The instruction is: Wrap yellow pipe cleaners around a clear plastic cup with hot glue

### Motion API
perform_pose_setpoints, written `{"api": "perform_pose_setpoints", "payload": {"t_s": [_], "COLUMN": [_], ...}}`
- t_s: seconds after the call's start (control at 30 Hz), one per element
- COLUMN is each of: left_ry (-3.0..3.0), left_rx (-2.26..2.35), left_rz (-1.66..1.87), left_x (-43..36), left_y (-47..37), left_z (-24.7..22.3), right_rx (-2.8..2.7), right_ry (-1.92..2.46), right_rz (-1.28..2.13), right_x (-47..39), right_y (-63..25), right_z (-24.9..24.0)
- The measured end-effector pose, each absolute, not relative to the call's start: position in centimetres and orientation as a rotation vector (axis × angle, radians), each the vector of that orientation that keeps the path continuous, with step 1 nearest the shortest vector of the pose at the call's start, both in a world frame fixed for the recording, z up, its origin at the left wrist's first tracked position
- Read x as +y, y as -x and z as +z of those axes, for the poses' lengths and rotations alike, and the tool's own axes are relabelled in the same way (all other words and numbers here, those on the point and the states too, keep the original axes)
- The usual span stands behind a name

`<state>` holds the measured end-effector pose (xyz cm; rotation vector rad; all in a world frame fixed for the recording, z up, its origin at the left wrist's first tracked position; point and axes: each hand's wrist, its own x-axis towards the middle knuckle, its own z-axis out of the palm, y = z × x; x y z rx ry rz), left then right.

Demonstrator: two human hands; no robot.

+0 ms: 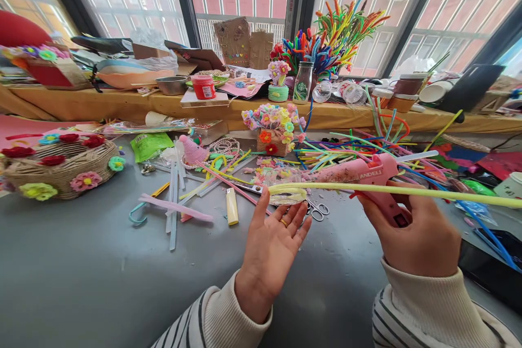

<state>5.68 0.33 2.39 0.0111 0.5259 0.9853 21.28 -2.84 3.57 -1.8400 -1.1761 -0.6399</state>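
Observation:
My left hand (274, 242) is turned palm up, with the coiled end of a pale yellow pipe cleaner (350, 187) held at its thumb and fingertips. The pipe cleaner's long tail stretches right, passing in front of the glue gun and out of view. In my right hand (422, 234) is a pink hot glue gun (346, 171), gripped by its handle, with a clear glue stick (418, 156) poking out of the back. Its nozzle points left, close above the coil; whether they touch I cannot tell. Scissors (318, 210) lie just beyond my left fingertips.
A yellow lighter (232, 206) and loose glue sticks (173, 212) lie left of my hands. Further left stands a flower-trimmed twine basket (61, 171). Behind are a small flower basket (272, 140) and a heap of pipe cleaners (346, 152). A black phone-like object (489, 269) lies at right.

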Motion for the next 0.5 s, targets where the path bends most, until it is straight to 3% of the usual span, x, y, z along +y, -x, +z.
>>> {"api": "perform_pose_setpoints", "payload": {"t_s": [0.5], "left_ry": [-0.149], "left_rx": [0.474], "left_rz": [1.121], "left_x": [0.42], "left_y": [-5.80], "left_z": [2.36], "right_rx": [-1.171], "right_ry": [1.758], "right_rz": [-0.705], "right_x": [-3.03], "right_y": [-21.66], "right_z": [3.01]}}
